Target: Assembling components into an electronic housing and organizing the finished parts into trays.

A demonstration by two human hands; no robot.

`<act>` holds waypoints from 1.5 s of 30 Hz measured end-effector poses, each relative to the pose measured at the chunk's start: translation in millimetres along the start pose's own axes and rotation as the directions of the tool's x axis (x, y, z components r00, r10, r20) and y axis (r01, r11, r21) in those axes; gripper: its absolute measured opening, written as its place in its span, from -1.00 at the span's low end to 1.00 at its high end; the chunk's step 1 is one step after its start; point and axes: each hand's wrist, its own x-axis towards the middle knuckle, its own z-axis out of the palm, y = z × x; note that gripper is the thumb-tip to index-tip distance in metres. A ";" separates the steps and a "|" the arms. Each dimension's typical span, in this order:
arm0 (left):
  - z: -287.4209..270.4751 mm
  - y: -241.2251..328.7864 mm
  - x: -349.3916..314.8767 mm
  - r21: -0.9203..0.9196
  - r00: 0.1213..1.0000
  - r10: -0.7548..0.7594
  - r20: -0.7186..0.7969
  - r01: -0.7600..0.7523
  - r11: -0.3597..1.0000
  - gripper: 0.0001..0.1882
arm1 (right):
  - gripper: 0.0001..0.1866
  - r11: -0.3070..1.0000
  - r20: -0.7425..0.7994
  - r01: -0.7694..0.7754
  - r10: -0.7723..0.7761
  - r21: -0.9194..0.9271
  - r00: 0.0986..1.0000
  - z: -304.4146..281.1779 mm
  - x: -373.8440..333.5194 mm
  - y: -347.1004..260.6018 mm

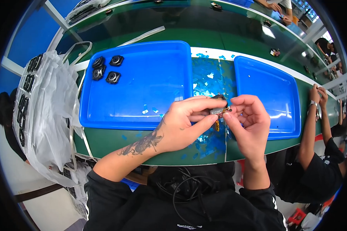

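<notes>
My left hand (pixel 183 123) comes in over the near edge of the left tray and pinches a small electronic assembly (pixel 218 111) between thumb and fingers. The piece has a dark casing, a silvery-grey part and a yellowish-orange strip hanging below it. My right hand (pixel 251 125) meets it from the other side, fingers curled, thumb and forefinger closed at its right end. The fingertips hide the finer details there. Both hands are above the gap between two blue trays, over a scatter of blue film scraps (pixel 206 148).
The left blue tray (pixel 142 102) holds several black square units (pixel 113 77) and a few film bits. Another blue tray (pixel 268 104) stands right. White sheets with black parts (pixel 46 100) hang left. Beyond lies a green conveyor (pixel 173 23) with small parts. A co-worker (pixel 312 165) sits right.
</notes>
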 end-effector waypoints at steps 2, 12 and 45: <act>-1.3 0.3 0.2 -0.036 1.000 0.012 0.007 -0.012 0.999 -0.65 | -0.68 0.994 -0.043 0.073 -0.077 -0.076 0.996 2.1 1.8 0.6; 0.0 -2.3 1.8 -0.034 0.998 0.054 -0.014 -0.054 0.998 -0.58 | -0.68 0.956 -0.079 0.177 -0.200 -0.234 0.977 5.2 0.9 6.3; -1.6 -6.8 1.8 -0.191 0.959 0.005 -0.284 -0.062 0.980 -0.52 | -0.56 0.824 0.157 0.277 -0.229 -0.495 0.961 27.6 29.7 1.3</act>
